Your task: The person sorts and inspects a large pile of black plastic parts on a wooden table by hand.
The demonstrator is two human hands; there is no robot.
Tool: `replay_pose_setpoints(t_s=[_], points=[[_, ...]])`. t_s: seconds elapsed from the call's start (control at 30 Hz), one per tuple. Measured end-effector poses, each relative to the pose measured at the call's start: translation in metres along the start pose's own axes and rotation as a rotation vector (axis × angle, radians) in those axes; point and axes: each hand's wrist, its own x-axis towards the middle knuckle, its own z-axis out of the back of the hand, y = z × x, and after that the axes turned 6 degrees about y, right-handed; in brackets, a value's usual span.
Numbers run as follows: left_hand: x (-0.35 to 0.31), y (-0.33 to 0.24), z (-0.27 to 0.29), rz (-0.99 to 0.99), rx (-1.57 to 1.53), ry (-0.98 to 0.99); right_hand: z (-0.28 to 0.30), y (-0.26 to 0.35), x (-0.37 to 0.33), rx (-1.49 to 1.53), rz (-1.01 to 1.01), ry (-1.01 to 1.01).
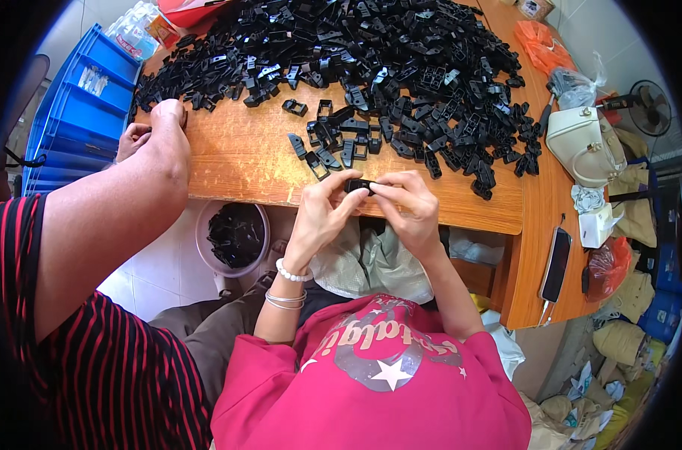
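Just above the table's front edge, my left hand [324, 211] and my right hand [410, 204] come together on one small black plastic part [361, 185]. Thumb and fingers of each hand pinch an end of it, and they cover much of its shape. On the wooden table [236, 161] beyond, a few loose black plastic pieces [344, 139] lie close to my fingertips. Behind them spreads a large heap of similar black parts [356, 52], some like open frames, others wedge-shaped.
At my left a co-worker's arm [131, 202] reaches to the heap's edge, beside blue crates [93, 97]. A pink bucket [262, 259] of black pieces stands below the table. To the right are a phone [557, 262] on a cable, a cream handbag [584, 142] and a fan [648, 109].
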Motion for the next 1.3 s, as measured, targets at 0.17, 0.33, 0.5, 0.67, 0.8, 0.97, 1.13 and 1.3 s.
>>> replay_pose_setpoints(t_s=[0.17, 0.33, 0.5, 0.67, 0.8, 0.97, 1.13, 1.3], points=[[-0.007, -0.004, -0.009, -0.198, 0.127, 0.038, -0.006, 0.0, -0.008, 0.52, -0.422, -0.048], [-0.008, -0.013, -0.011, -0.109, 0.015, 0.044, -0.002, -0.003, -0.012, 0.461, -0.377, -0.008], [0.045, 0.01, 0.021, -0.122, 0.433, -0.345, 0.012, -0.014, -0.02, 0.449, -0.464, 0.272], [0.086, 0.018, 0.036, 0.012, 0.798, -0.4, 0.017, -0.033, -0.015, -0.302, -0.398, -0.238], [0.09, 0.019, 0.027, -0.32, 0.687, -0.531, 0.029, -0.054, -0.013, -0.496, -0.386, -0.236], [0.061, 0.015, 0.012, -0.04, -0.071, -0.161, 0.028, -0.058, -0.019, -0.597, -0.427, -0.111], [0.028, 0.004, -0.012, 0.084, -0.345, 0.109, 0.026, -0.011, -0.015, -0.003, -0.481, -0.197], [0.017, 0.004, -0.026, 0.082, -0.584, 0.204, 0.018, 0.002, -0.017, 0.147, -0.3, -0.17]])
